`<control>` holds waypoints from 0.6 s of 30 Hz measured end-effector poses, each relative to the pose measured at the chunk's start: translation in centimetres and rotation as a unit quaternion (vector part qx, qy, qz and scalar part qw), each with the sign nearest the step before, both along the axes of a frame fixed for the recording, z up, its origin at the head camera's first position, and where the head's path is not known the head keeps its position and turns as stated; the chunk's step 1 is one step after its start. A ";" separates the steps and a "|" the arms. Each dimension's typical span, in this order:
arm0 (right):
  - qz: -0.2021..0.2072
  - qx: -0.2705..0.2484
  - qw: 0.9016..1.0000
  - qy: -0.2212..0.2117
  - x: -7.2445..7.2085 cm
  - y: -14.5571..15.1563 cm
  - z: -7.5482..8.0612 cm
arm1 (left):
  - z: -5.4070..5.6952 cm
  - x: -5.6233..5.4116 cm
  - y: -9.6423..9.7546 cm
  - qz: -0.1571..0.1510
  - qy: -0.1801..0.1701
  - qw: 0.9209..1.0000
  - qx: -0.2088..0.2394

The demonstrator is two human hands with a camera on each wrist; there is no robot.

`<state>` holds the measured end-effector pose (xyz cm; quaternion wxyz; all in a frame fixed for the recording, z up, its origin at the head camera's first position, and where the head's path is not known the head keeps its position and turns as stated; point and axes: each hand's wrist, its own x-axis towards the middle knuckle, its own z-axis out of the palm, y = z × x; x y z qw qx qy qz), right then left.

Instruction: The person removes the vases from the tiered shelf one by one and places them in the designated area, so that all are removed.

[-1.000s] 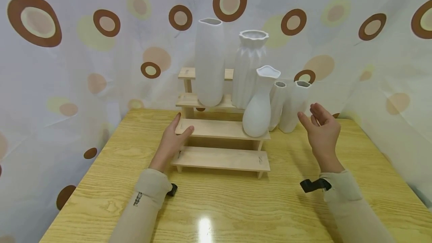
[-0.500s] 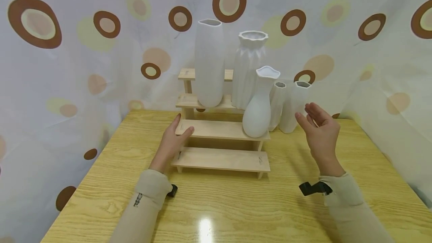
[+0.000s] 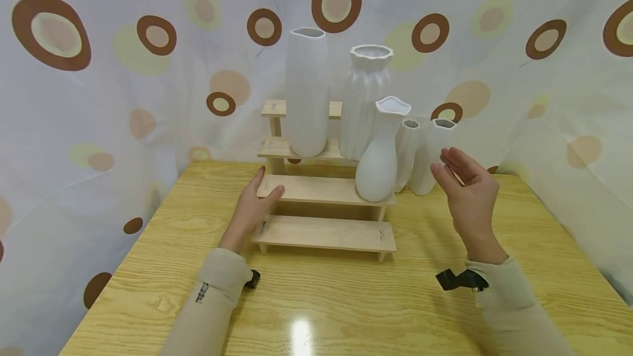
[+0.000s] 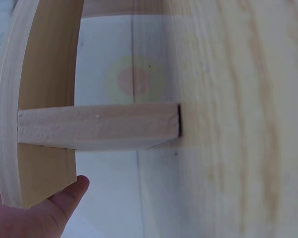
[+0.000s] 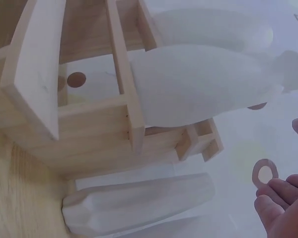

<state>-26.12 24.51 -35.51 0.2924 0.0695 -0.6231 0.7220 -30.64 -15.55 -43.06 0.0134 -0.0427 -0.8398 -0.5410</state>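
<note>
My left hand (image 3: 249, 207) grips the left end of the second step of a wooden tiered stand (image 3: 321, 232), thumb over the board. The left wrist view shows fingers (image 4: 72, 196) at the board's end. My right hand (image 3: 470, 202) is raised with loosely bent fingers, holding nothing. It overlaps a slim white vase (image 3: 429, 163) at the right in the head view. Beside that stands another slim vase (image 3: 406, 158). A flared-neck vase (image 3: 376, 172) stands on the stand's second step. Higher up are a tall smooth vase (image 3: 307, 92) and a pleated vase (image 3: 366, 109).
The stand sits on a wood-grain table (image 3: 316, 301), towards its back. Behind and at both sides hangs a pale sheet (image 3: 148, 87) with brown and yellow circles. Both slim vases are on the table right of the stand.
My right hand has shifted slightly left, towards the slim vase on the right. The left hand, the stand and the vases have stayed in place.
</note>
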 end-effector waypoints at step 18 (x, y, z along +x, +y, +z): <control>0.032 -0.011 0.999 0.028 0.4 -2.3 1.4 | 0.1 0.1 -0.1 -0.002 0.005 1.000 0.004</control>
